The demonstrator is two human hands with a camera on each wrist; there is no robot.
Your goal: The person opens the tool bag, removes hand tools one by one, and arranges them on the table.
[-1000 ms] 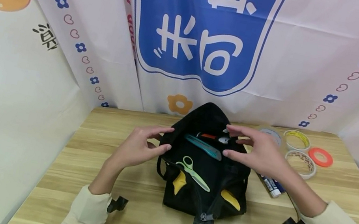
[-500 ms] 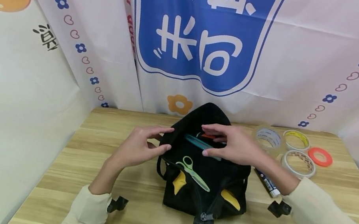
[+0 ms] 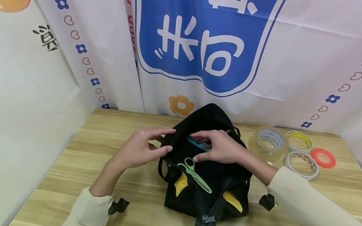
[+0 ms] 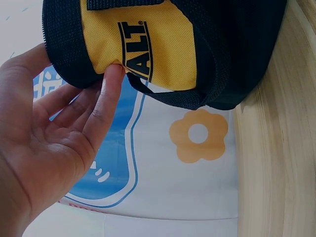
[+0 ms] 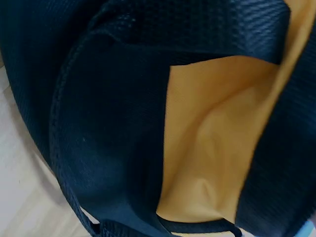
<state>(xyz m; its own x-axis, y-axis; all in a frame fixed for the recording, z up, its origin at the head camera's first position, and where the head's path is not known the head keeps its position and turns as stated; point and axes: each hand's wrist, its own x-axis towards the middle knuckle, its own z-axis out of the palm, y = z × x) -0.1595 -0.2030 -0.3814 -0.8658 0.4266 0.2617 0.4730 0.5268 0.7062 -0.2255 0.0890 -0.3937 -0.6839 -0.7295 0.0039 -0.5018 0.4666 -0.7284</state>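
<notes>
A black and yellow tool bag stands open on the wooden table. My left hand pinches its left rim, and the left wrist view has fingers against the yellow side panel with printed letters. My right hand reaches into the bag's mouth, thumb and fingers spread apart around a teal utility knife, which they partly cover. Green-handled scissors lie just below the right thumb. The right wrist view is filled by black cloth and a yellow panel; the hand itself does not show there.
Right of the bag lie several tape rolls: a wide clear roll, a yellow-cored roll, a white roll and a red-orange roll. A printed cloth hangs behind the table.
My right hand has moved left and deeper over the bag's mouth, now covering the orange-red tool and part of the utility knife. The left hand keeps its place on the rim.
</notes>
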